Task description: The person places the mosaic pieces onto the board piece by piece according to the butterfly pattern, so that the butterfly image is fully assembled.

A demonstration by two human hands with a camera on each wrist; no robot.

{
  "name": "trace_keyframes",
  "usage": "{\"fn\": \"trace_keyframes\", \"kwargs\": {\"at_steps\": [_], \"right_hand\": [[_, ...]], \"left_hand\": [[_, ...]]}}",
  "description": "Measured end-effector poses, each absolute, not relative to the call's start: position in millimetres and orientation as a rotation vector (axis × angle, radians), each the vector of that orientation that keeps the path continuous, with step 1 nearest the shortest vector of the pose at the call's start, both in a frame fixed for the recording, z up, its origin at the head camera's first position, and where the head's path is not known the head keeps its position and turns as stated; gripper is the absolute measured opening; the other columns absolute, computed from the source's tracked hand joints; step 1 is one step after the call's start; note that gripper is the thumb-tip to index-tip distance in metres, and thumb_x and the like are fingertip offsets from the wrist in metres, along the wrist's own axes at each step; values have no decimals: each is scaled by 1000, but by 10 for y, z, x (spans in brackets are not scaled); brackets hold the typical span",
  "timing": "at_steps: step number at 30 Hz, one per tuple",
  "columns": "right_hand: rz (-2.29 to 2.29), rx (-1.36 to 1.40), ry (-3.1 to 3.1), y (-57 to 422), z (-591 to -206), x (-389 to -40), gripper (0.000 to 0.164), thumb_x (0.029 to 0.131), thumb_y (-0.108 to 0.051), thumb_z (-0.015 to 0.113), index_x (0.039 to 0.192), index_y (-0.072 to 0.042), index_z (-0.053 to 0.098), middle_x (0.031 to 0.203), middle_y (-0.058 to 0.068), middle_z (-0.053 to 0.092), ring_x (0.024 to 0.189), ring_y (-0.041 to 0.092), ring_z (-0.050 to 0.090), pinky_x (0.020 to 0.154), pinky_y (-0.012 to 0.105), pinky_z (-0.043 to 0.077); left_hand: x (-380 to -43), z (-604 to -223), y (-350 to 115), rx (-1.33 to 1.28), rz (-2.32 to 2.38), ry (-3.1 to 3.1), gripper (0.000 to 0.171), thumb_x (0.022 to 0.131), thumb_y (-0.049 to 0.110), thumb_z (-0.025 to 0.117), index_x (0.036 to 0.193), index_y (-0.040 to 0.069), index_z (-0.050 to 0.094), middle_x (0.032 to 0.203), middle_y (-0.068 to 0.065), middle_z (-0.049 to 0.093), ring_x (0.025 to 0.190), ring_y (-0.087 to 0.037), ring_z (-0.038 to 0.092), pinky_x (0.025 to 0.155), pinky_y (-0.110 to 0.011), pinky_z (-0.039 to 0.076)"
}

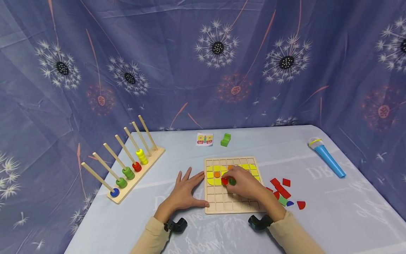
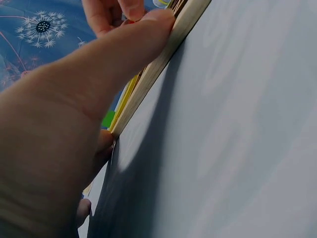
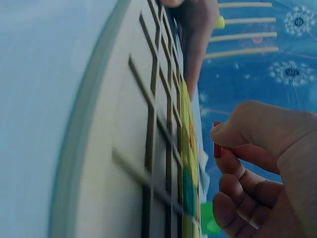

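Observation:
A square wooden grid board (image 1: 219, 199) lies in front of me, its far rows filled with yellow tiles (image 1: 210, 168) and orange round pieces (image 1: 217, 174). My left hand (image 1: 185, 192) rests beside the board's left side with fingers spread, the thumb and a fingertip touching its edge. Over the middle of the board, my right hand (image 1: 243, 181) pinches a small red tile (image 3: 217, 144) between thumb and index finger. A dark green piece (image 1: 232, 181) shows just beside those fingers. The right hand hides part of the board's middle.
Loose red tiles (image 1: 282, 191), a green piece (image 1: 283, 200) and a blue piece (image 1: 290, 203) lie right of the board. Behind it are a butterfly pattern card (image 1: 204, 139) and a green block (image 1: 226, 140). A peg stand with rings (image 1: 142, 176) stands left, a toy microphone (image 1: 328, 158) far right.

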State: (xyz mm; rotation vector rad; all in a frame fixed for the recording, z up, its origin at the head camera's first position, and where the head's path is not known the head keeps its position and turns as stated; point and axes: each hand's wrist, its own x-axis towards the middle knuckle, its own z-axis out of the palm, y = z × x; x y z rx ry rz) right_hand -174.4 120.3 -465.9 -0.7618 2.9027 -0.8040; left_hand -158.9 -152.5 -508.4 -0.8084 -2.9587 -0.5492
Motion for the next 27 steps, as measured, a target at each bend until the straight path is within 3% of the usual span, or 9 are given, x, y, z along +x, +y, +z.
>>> {"fn": "trace_keyframes", "kwargs": {"at_steps": [5,11,18,27], "right_hand": [[-782,-865,2862,1028,-4668,-1712,30,77,-20,71,108,-21,73,95,-9,58,89,11,49,82,32,48],[-766,-932,2846,878,-4698,-1683,27,79,-18,68,106,-20,74,100,-9,59,94,11,50,88,33,47],[-756,-936,2788,783,-4728,-1654,31,77,-15,68,107,-21,74,88,-10,53,84,10,47,73,26,43],[-759,-965,2805,746,-4722,-1634,25,84,-21,71,108,-19,74,89,-11,51,83,8,46,73,25,44]], "left_hand": [[-1601,-5090,-1529,-824,-534,-2944,111,60,87,58,150,25,37,152,13,32,144,-36,10,108,-65,1],[-1603,-5095,-1540,-837,-543,-2936,112,60,87,59,150,24,37,152,13,32,143,-36,10,108,-65,1],[-1603,-5102,-1542,-833,-549,-2940,112,60,87,59,150,25,36,152,14,31,144,-36,10,108,-65,1],[-1603,-5096,-1542,-840,-556,-2931,112,60,88,57,150,24,36,153,13,31,143,-37,10,108,-65,1]]}}
